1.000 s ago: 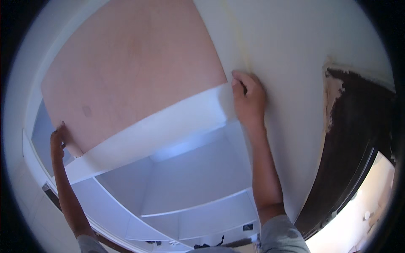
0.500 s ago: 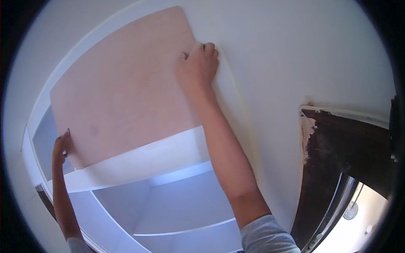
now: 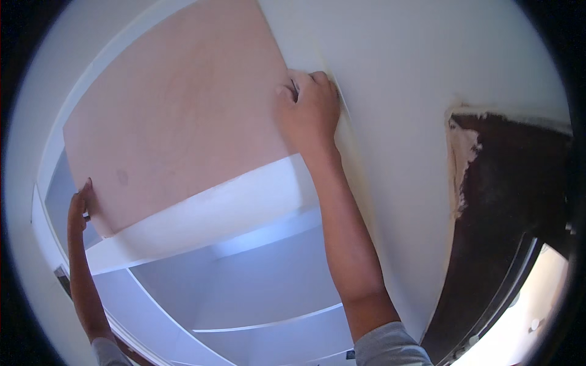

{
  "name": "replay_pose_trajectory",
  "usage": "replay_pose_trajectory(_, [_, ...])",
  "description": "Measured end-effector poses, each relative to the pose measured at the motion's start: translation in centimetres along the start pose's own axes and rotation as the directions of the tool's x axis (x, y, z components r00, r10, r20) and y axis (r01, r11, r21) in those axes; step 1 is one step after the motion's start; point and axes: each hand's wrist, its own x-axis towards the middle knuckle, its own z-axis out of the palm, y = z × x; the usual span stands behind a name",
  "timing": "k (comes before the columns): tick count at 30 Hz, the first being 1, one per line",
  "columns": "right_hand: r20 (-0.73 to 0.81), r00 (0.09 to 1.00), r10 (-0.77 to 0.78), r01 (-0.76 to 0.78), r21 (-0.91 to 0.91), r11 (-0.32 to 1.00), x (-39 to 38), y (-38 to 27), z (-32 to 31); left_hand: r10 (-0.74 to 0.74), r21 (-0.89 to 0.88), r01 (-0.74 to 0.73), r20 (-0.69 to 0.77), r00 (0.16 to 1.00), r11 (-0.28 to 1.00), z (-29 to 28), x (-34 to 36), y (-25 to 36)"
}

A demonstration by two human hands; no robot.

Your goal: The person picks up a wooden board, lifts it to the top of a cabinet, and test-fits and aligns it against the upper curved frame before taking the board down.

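A large flat pinkish-brown board (image 3: 177, 116) leans tilted across the upper part of a white built-in cabinet. My left hand (image 3: 80, 202) grips its lower left edge, thumb on the front face and the other fingers behind, partly hidden. At the board's right edge, my right hand (image 3: 311, 107) is closed around the side, with the thumb in front and the fingertips out of sight next to the white wall. Both arms are raised. The top of the board runs out of the picture.
Below the board is a white cabinet rail (image 3: 201, 222), with a thin shelf (image 3: 268, 323) inside the compartment under it. A white wall (image 3: 427, 67) rises on the right. Farther right stands a dark brown door frame (image 3: 500, 183) with a chipped, bare edge, beside a bright opening.
The view has shifted, so the door frame sits higher. The board appears higher, its top now cut off, and my right hand has moved a little right along with its edge.
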Motion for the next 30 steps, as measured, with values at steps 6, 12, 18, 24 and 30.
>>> replay_pose_trajectory(6, [-0.008, 0.997, 0.077, -0.077, 0.014, 0.997, -5.2, 0.1, -2.3, 0.014, 0.015, -0.014, 0.005, 1.0, 1.0, -0.9, -0.7, 1.2])
replay_pose_trajectory(12, [-0.098, 0.995, 0.033, -0.031, 0.02, 0.999, -6.8, 1.1, -1.2, -0.047, 0.038, 0.046, 0.021, 0.999, 0.998, -0.9, -0.5, 1.4])
replay_pose_trajectory(18, [-0.088, 0.996, 0.006, -0.006, 0.008, 1.0, -6.8, 1.3, -0.8, -0.077, 0.021, 0.076, 0.033, 0.996, 0.997, -0.8, -0.4, 1.6])
replay_pose_trajectory(24, [-0.076, 0.997, 0.018, -0.013, 0.062, 0.998, -6.7, 1.6, 0.0, -0.091, -0.019, 0.092, 0.023, 0.996, 0.996, -0.6, 0.4, 1.1])
replay_pose_trajectory(30, [-0.039, 0.999, 0.012, -0.009, 0.076, 0.997, -7.0, 1.3, 0.2, -0.116, -0.028, 0.116, 0.009, 0.993, 0.993, -1.3, 1.0, 0.6])
